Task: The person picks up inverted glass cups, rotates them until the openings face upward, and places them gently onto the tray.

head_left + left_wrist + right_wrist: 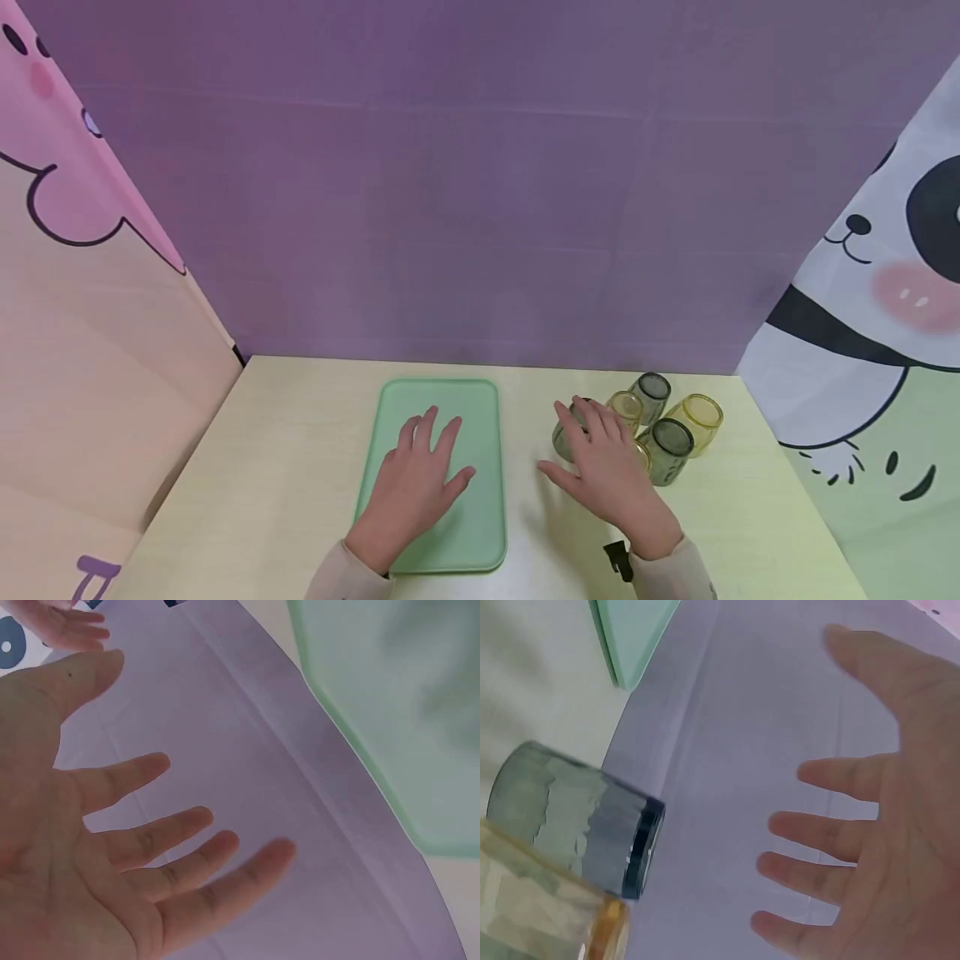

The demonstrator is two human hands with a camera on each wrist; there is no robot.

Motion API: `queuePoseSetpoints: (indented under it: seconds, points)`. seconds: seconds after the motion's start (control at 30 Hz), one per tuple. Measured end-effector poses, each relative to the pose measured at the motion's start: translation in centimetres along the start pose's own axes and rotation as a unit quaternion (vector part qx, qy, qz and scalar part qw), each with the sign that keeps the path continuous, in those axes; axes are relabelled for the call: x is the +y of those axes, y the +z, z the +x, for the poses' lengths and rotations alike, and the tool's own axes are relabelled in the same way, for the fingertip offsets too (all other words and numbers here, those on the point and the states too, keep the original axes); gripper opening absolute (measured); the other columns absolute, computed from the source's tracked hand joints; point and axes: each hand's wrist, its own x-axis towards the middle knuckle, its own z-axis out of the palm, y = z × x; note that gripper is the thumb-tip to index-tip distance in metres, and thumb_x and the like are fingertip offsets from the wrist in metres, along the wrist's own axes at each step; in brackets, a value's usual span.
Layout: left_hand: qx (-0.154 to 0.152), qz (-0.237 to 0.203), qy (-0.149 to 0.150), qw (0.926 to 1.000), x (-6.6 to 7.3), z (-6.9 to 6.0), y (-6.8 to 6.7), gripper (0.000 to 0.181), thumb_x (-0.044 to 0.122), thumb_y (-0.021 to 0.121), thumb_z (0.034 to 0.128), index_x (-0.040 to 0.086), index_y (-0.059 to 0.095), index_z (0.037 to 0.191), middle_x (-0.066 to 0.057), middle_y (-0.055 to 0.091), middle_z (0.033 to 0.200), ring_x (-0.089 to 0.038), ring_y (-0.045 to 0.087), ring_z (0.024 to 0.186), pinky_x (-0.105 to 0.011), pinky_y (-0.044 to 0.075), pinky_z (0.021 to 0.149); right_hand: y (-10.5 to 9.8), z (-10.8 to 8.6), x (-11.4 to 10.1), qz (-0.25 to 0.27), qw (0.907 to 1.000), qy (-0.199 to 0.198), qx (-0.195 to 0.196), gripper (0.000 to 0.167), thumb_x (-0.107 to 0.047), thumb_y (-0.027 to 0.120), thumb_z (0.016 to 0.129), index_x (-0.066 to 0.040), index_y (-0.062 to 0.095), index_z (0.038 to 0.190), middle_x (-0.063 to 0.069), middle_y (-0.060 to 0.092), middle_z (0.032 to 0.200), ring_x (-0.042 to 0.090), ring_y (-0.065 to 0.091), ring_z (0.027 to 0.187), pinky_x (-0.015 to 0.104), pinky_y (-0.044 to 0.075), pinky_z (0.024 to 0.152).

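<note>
My left hand point(416, 479) is held over the light green tray point(480, 537), fingers spread and holding nothing. In the left wrist view its palm and straight fingers show, apart from the tray. My right hand point(606, 467) hovers at the near left side of a cluster of clear tinted glasses, its fingers spread. Grey glasses point(669, 450) and yellow glasses point(702, 419) stand close together there. One grey glass point(564, 442) and one yellow glass point(643, 454) are partly hidden by that hand. The right wrist view shows a grey glass point(570, 810) beside a yellow glass point(540, 900), both apart from the fingers.
The pale wooden table point(247, 483) extends to both sides of the tray. A purple cloth point(480, 208) hangs along its back edge. Printed cloths flank it, a pink figure point(97, 167) at left and a panda point(862, 333) at right.
</note>
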Motion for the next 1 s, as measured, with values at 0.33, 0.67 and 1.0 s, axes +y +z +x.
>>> queuePoseSetpoints:
  seconds: [0.33,0.67,1.0]
  points:
    - [0.053,-0.041,0.013,0.9977,-0.5,-0.5,0.1,0.054,0.028,0.077,0.0884,0.004,0.056,0.132,-0.022,0.052,0.132,-0.042,0.054,0.116,-0.045,0.057,0.059,-0.8,-1.1,2.2,-0.009,0.9998,0.015,-0.013,0.069,-0.04,0.08,0.085,-0.004,0.054,0.137,0.023,0.049,0.137,0.046,0.047,0.125,0.067,0.042,0.095]
    - [0.053,-0.073,-0.01,0.9958,-1.1,-1.0,0.5,0.052,0.028,0.076,0.0894,0.005,0.057,0.133,-0.02,0.053,0.133,-0.039,0.052,0.12,-0.046,0.058,0.066,-0.9,-2.1,4.0,-0.006,0.9981,0.046,-0.04,0.066,-0.034,0.081,0.085,-0.001,0.057,0.136,0.025,0.052,0.134,0.047,0.051,0.12,0.068,0.046,0.087]
    - [-0.004,-0.158,-0.061,0.9855,-1.2,-1.3,0.5,0.054,0.033,0.072,0.0925,0.01,0.055,0.138,-0.013,0.05,0.139,-0.036,0.048,0.127,-0.052,0.054,0.082,-0.6,-3.1,5.2,0.017,0.9974,0.054,-0.045,0.058,-0.025,0.084,0.082,0.003,0.06,0.126,0.028,0.055,0.124,0.048,0.056,0.107,0.061,0.051,0.085]
